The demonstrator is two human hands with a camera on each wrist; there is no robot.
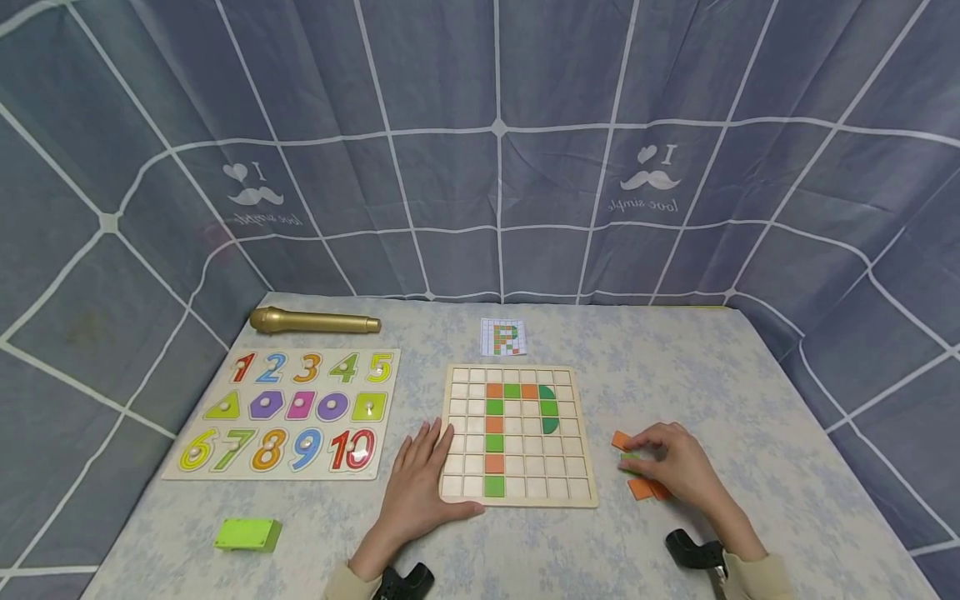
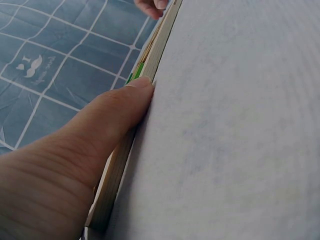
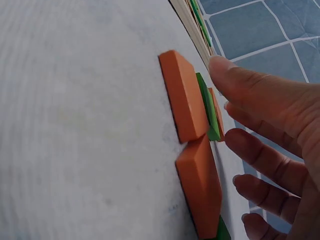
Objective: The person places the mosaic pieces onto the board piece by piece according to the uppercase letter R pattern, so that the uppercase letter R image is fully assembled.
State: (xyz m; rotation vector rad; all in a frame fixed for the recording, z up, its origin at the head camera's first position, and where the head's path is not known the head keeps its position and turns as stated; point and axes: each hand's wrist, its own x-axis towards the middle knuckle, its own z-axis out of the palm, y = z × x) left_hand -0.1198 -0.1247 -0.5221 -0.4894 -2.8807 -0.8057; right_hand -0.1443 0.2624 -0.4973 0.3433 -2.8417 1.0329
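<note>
The square wooden grid board (image 1: 528, 467) holds orange and green pieces in a column, with a top row and a short right column of green pieces. My left hand (image 1: 423, 492) rests at the board's left and lower-left edge, fingers straight; the left wrist view shows the thumb (image 2: 112, 112) against its side. My right hand (image 1: 678, 467) is over a small group of loose pieces right of the board. In the right wrist view, orange pieces (image 3: 182, 97) and a green piece (image 3: 209, 110) lie beside the relaxed fingers of my right hand (image 3: 275, 135), which hold nothing visible.
A small card with a coloured grid pattern (image 1: 503, 337) lies behind the board. To the left are a number and shape puzzle (image 1: 300, 417), a gold microphone-shaped object (image 1: 315, 321) and a lime green block (image 1: 247, 534). Grey-blue cloth (image 1: 450, 183) hangs behind the table.
</note>
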